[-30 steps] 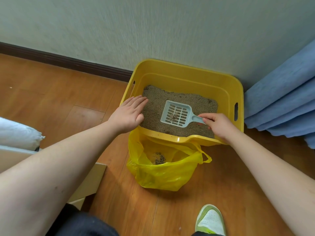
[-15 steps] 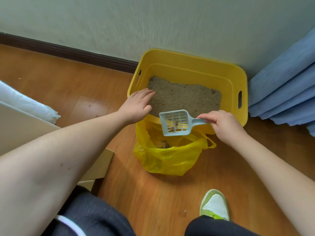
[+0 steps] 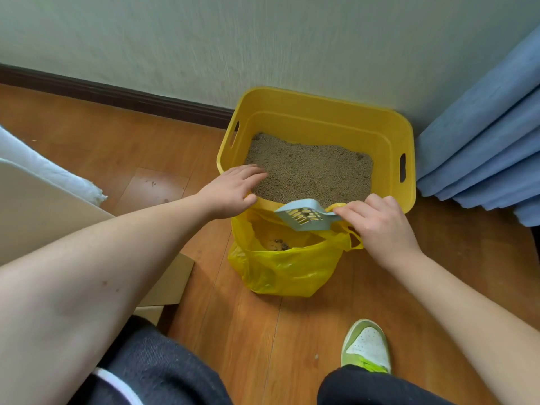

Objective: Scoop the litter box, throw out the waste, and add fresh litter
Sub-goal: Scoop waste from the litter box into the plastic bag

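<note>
The right hand (image 3: 382, 226) pinches the handle of the scoop (image 3: 306, 219), tipped over the open bag (image 3: 286, 267) that stands against the front of the box (image 3: 321, 112); the left hand (image 3: 233, 191) lies flat, fingers straight, on the box's near left rim. A little waste already lies in the bag, so scooping looks well underway. Binning the bag and adding fresh litter are not yet done.

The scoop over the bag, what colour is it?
Pale blue-grey, slotted; the scoop shows clearly in the head view, held by the right hand.
</note>
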Motion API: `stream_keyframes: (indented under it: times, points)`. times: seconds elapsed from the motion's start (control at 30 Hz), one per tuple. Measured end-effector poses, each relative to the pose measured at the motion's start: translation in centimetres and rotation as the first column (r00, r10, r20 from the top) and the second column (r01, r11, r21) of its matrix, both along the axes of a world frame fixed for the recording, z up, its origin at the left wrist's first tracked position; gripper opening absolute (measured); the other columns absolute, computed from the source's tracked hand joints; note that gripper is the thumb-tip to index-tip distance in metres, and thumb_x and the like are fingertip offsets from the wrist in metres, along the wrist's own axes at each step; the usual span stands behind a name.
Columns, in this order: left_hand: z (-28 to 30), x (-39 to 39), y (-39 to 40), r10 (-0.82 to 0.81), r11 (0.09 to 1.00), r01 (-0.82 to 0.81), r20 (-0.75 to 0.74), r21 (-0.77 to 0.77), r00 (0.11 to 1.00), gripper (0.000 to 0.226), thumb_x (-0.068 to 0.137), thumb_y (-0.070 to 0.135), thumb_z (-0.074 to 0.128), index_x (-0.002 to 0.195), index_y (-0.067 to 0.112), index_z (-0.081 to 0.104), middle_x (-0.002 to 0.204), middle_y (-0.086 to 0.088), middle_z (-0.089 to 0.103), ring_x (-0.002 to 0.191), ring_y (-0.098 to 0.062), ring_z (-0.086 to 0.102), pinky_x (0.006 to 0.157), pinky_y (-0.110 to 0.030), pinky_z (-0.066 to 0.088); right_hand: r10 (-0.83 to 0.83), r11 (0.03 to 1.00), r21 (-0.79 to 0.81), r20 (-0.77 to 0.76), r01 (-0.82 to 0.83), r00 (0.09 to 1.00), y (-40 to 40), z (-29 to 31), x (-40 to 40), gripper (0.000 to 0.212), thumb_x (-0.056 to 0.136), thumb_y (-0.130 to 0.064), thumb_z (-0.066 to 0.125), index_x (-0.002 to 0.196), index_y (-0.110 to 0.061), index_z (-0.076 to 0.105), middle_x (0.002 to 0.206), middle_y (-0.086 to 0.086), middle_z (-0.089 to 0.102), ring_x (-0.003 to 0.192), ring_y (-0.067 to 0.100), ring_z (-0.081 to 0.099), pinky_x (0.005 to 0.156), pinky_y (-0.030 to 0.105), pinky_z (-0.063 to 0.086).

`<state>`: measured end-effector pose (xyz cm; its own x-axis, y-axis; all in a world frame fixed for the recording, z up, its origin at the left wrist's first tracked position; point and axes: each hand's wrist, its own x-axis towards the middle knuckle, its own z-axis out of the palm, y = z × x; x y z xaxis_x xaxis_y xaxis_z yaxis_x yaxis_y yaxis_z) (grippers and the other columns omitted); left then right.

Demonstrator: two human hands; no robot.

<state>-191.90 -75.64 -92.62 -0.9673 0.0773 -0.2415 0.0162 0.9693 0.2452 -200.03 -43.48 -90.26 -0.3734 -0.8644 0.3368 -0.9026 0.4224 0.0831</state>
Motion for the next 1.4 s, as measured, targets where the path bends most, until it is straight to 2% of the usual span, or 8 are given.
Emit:
stream_keyframes:
  times: [0.13, 0.23, 0.37, 0.57, 0.83, 1.07, 1.3, 1.4]
  points:
    - [0.2, 0.1, -0.2, 0.034, 0.999, -0.034, 0.042, 0.004, 0.999, 0.062, 0.093, 0.034, 0.036, 0.153, 0.020, 0.026, 0.158, -0.006, 0.027, 0.147, -0.021, 0.019, 0.120, -0.038, 0.016, -0.234, 0.939, -0.141, 0.408, 0.314, 0.883, -0.1, 1.2, -0.7, 0.031, 0.093, -0.002, 0.052, 0.114, -0.016, 0.069, 0.100, 0.003, 0.071, 0.083, 0.027, 0.055, 0.070, 0.036, 0.038]
    - [0.0, 0.1, -0.1, 0.032, 0.999, -0.032, 0.041, -0.012, 0.999, 0.061, 0.095, 0.029, 0.042, 0.153, 0.020, 0.026, 0.158, -0.006, 0.028, 0.147, -0.021, 0.020, 0.120, -0.038, 0.017, -0.309, 0.882, -0.127, 0.569, 0.453, 0.762, -0.4, 2.3, -1.9, 0.027, 0.098, -0.013, 0.051, 0.120, -0.014, 0.066, 0.103, 0.002, 0.070, 0.087, 0.021, 0.060, 0.070, 0.031, 0.044]
    - [-0.2, -0.1, -0.3, 0.018, 0.999, -0.017, 0.044, -0.039, 0.999, 0.060, 0.095, 0.031, 0.041, 0.153, 0.020, 0.027, 0.158, -0.005, 0.029, 0.147, -0.020, 0.020, 0.120, -0.037, 0.015, -0.470, 0.826, 0.071, 0.635, 0.559, 0.613, -0.7, 1.4, -5.3, 0.027, 0.099, -0.020, 0.050, 0.119, -0.015, 0.067, 0.090, 0.002, 0.069, 0.059, 0.008, 0.053, 0.048, 0.020, 0.034]
    - [-0.2, -0.9, 0.0, 0.025, 0.996, -0.011, 0.151, -0.094, 0.988, 0.075, 0.084, 0.044, 0.021, 0.155, 0.022, 0.015, 0.162, -0.001, 0.018, 0.149, -0.018, 0.010, 0.121, -0.036, 0.008, -0.704, 0.691, 0.491, 0.623, 0.531, 0.340, -2.1, -0.3, -9.9, 0.023, 0.098, -0.018, 0.049, 0.108, -0.012, 0.069, 0.072, -0.002, 0.068, 0.048, 0.008, 0.057, 0.042, 0.022, 0.036]
    - [-0.2, -1.1, -0.1, 0.025, 0.995, -0.005, 0.193, -0.104, 0.981, 0.076, 0.083, 0.044, 0.013, 0.156, 0.025, 0.008, 0.163, 0.002, 0.010, 0.150, -0.015, 0.005, 0.121, -0.034, 0.005, -0.632, 0.570, 0.475, 0.775, 0.671, -0.012, -5.7, -4.6, -12.4, 0.028, 0.101, -0.011, 0.044, 0.122, -0.004, 0.060, 0.097, 0.011, 0.071, 0.053, 0.012, 0.052, 0.031, 0.015, 0.034]
    - [0.0, -1.3, 0.1, 0.042, 0.996, -0.021, 0.243, -0.090, 0.969, 0.075, 0.084, 0.045, 0.005, 0.156, 0.025, 0.007, 0.164, 0.002, 0.009, 0.150, -0.016, 0.005, 0.120, -0.034, 0.005, -0.616, 0.605, 0.518, 0.786, 0.604, -0.057, -7.5, -6.8, -11.8, 0.035, 0.101, -0.006, 0.042, 0.134, -0.006, 0.051, 0.115, 0.015, 0.066, 0.064, 0.013, 0.055, 0.042, 0.021, 0.041]
    - [-0.3, -1.2, 0.0, 0.031, 0.996, -0.012, 0.219, -0.091, 0.975, 0.080, 0.081, 0.049, -0.002, 0.156, 0.023, 0.012, 0.163, 0.001, 0.013, 0.150, -0.017, 0.007, 0.120, -0.034, 0.006, -0.659, 0.724, 0.514, 0.713, 0.460, 0.241, -7.1, -6.0, -11.1, 0.040, 0.099, -0.025, 0.049, 0.136, -0.010, 0.049, 0.130, 0.012, 0.058, 0.101, 0.026, 0.060, 0.077, 0.033, 0.049]
    - [-0.1, -1.1, 0.2, 0.035, 0.996, -0.016, 0.217, -0.091, 0.976, 0.074, 0.085, 0.043, 0.006, 0.156, 0.023, 0.013, 0.163, 0.001, 0.014, 0.149, -0.018, 0.008, 0.119, -0.034, 0.006, -0.609, 0.742, 0.434, 0.755, 0.510, 0.244, -6.0, -5.2, -11.1, 0.039, 0.099, -0.028, 0.048, 0.135, -0.012, 0.051, 0.134, 0.010, 0.056, 0.112, 0.028, 0.056, 0.089, 0.036, 0.047]
